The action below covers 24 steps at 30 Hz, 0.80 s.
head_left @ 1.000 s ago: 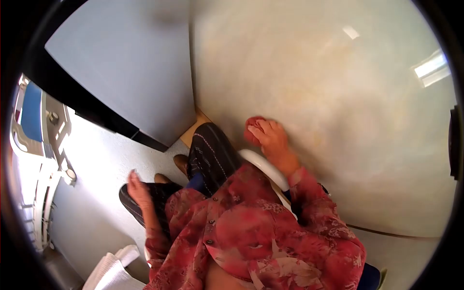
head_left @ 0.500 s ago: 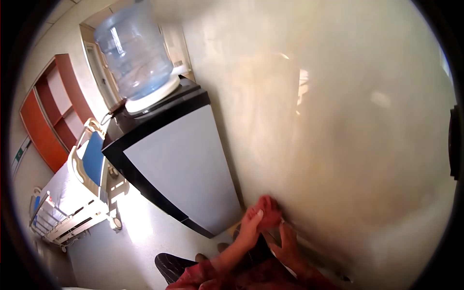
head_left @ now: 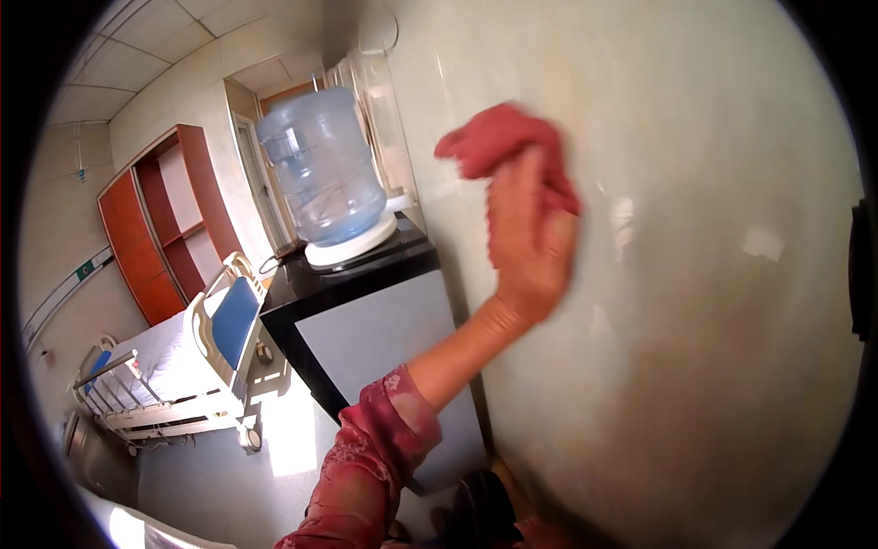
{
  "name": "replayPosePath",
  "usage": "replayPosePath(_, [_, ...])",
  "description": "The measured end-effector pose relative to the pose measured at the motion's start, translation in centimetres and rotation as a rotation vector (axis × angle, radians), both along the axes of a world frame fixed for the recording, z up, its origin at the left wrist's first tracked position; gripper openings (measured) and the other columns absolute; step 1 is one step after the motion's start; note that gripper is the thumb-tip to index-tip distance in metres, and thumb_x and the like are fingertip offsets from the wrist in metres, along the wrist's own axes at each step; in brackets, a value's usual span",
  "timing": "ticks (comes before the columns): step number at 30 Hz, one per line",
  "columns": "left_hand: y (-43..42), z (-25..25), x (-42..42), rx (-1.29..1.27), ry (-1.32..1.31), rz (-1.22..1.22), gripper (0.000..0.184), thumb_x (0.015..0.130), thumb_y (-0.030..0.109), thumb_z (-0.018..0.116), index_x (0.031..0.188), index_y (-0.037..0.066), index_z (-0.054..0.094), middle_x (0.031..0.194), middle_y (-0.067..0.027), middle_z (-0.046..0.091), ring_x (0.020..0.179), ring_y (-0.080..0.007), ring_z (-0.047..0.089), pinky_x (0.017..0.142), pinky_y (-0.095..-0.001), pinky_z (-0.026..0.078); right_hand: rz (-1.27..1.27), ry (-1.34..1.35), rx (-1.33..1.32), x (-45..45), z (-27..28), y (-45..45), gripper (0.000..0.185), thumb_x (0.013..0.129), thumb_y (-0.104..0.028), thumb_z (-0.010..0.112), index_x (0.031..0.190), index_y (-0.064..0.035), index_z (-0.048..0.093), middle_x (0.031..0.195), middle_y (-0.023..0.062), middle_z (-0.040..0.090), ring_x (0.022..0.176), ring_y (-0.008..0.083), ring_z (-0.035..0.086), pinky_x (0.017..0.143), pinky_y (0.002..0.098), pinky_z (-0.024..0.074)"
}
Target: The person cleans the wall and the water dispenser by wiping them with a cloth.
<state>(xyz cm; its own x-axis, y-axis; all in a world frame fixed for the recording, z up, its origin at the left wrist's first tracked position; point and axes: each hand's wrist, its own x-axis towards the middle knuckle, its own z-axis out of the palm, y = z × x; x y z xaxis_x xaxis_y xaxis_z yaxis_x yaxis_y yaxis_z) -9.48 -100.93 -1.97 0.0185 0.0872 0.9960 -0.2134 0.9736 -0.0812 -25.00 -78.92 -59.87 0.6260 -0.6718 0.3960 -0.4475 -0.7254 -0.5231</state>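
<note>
My left hand (head_left: 530, 247) is raised in front of the pale, glossy wall (head_left: 695, 274), its fingers closed on a red cloth (head_left: 508, 137). The cloth is bunched around the fingers, with one end sticking out to the left. It lies against or very close to the wall; exact contact is hard to tell. A rolled-up red patterned sleeve (head_left: 384, 430) covers my left forearm. My right hand does not show; only a dim reddish patch appears at the bottom edge.
Left of my arm stands a water dispenser (head_left: 384, 329) carrying a large blue bottle (head_left: 325, 169). Farther left are a wheeled hospital bed (head_left: 169, 366) with side rails and a red-brown cabinet (head_left: 142, 242). Sunlight falls on the floor (head_left: 210, 485).
My left hand has risen from low near the dispenser's base to high on the wall, carrying the red cloth. My right hand has dropped out of sight. The view has tilted up.
</note>
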Motion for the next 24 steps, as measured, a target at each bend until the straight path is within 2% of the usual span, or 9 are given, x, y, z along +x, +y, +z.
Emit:
replayPosePath(5, [4.6, 8.3, -2.3, -0.505, -0.412, 0.134, 0.049, 0.072, 0.015, 0.075, 0.119, 0.002, 0.07, 0.141, -0.0272, 0.048, 0.124, -0.0514, 0.048, 0.109, -0.0562, 0.036, -0.078, 0.081, 0.29, 1.0, -1.2, 0.7, 0.058, 0.103, -0.037, 0.058, 0.149, -0.0027, 0.048, 0.152, 0.0229, 0.045, 0.144, 0.0418, 0.037, 0.116, 0.0521, 0.0324])
replayPosePath(8, [-0.6, 13.3, -2.1, -0.695, -0.085, 0.068, 0.026, 0.079, 0.012, 0.07, 0.105, 0.004, 0.07, 0.1, -0.0177, 0.064, 0.093, -0.037, 0.057, 0.094, -0.0466, 0.043, -0.087, 0.327, 0.379, 2.1, -0.7, -0.7, 0.054, 0.104, -0.031, 0.056, 0.148, -0.0021, 0.047, 0.152, 0.0233, 0.045, 0.143, 0.0427, 0.038, 0.115, 0.0527, 0.0343])
replayPosePath(10, [-3.0, 14.2, 0.9, -0.094, 0.051, -0.01, 0.032, 0.097, 0.019, 0.057, 0.123, 0.001, 0.062, 0.11, -0.0161, 0.067, 0.102, -0.0305, 0.06, 0.096, -0.0383, 0.045, -0.091, 0.415, 0.487, 2.8, 1.9, -0.8, 0.051, 0.104, -0.029, 0.055, 0.147, -0.0018, 0.048, 0.151, 0.0236, 0.045, 0.141, 0.0432, 0.04, 0.114, 0.0532, 0.0357])
replayPosePath(12, [-9.0, 15.5, 5.4, 0.086, 0.121, 0.02, 0.054, 0.105, 0.04, 0.05, 0.147, 0.005, 0.049, 0.135, -0.0089, 0.059, 0.122, -0.0211, 0.052, 0.107, -0.031, 0.039, -0.072, 0.312, 0.467, 2.2, 5.3, -0.2, 0.049, 0.106, -0.031, 0.051, 0.144, -0.0004, 0.05, 0.15, 0.0258, 0.045, 0.135, 0.0426, 0.046, 0.11, 0.0514, 0.0386])
replayPosePath(13, [-12.0, 14.2, 7.4, 0.287, 0.217, -0.021, 0.057, 0.103, 0.034, 0.049, 0.149, -0.001, 0.044, 0.144, -0.0179, 0.054, 0.135, -0.0276, 0.049, 0.113, -0.0348, 0.036, -0.081, 0.309, 0.473, 1.7, 9.5, 0.9, 0.049, 0.106, -0.031, 0.051, 0.144, -0.0004, 0.05, 0.15, 0.0258, 0.045, 0.135, 0.0426, 0.046, 0.11, 0.0514, 0.0386])
replayPosePath(15, [-14.8, 10.4, 10.3, 0.489, 0.165, -0.168, 0.064, 0.101, 0.047, 0.051, 0.154, 0.012, 0.04, 0.147, -0.0081, 0.047, 0.132, -0.0217, 0.045, 0.111, -0.0364, 0.036, 0.022, -0.419, 0.169, 0.9, 17.5, 3.8, 0.047, 0.108, -0.033, 0.049, 0.139, 0.002, 0.053, 0.137, 0.0262, 0.052, 0.121, 0.0375, 0.054, 0.101, 0.0471, 0.0442])
replayPosePath(18, [-19.3, 6.2, 13.4, 0.864, 0.355, -0.177, 0.065, 0.099, 0.043, 0.054, 0.155, 0.016, 0.036, 0.152, -0.0076, 0.041, 0.14, -0.0244, 0.039, 0.117, -0.0419, 0.031, -0.37, -0.264, 1.561, 3.4, 2.0, -1.6, 0.047, 0.109, -0.035, 0.048, 0.138, 0.0018, 0.055, 0.125, 0.0212, 0.058, 0.107, 0.0304, 0.057, 0.094, 0.0427, 0.0468])
replayPosePath(21, [-16.4, 7.9, 11.1, 0.769, 0.343, -0.312, 0.063, 0.099, 0.036, 0.056, 0.153, 0.01, 0.039, 0.152, -0.0087, 0.04, 0.137, -0.0229, 0.041, 0.117, -0.0362, 0.031, -0.363, -0.775, 1.395, 3.7, 2.0, 0.6, 0.045, 0.109, -0.035, 0.049, 0.138, -0.0023, 0.057, 0.117, 0.0142, 0.062, 0.098, 0.0253, 0.056, 0.09, 0.0399, 0.0489])
replayPosePath(24, [-7.7, 14.4, 5.2, 0.468, 0.258, -0.423, 0.06, 0.102, 0.035, 0.06, 0.152, 0.008, 0.04, 0.142, -0.0049, 0.051, 0.132, -0.0189, 0.047, 0.115, -0.0355, 0.035, 0.198, -0.686, 1.258, 1.3, -19.9, -3.6, 0.044, 0.108, -0.035, 0.051, 0.141, -0.0052, 0.056, 0.127, 0.0139, 0.063, 0.104, 0.0287, 0.059, 0.096, 0.0416, 0.0485])
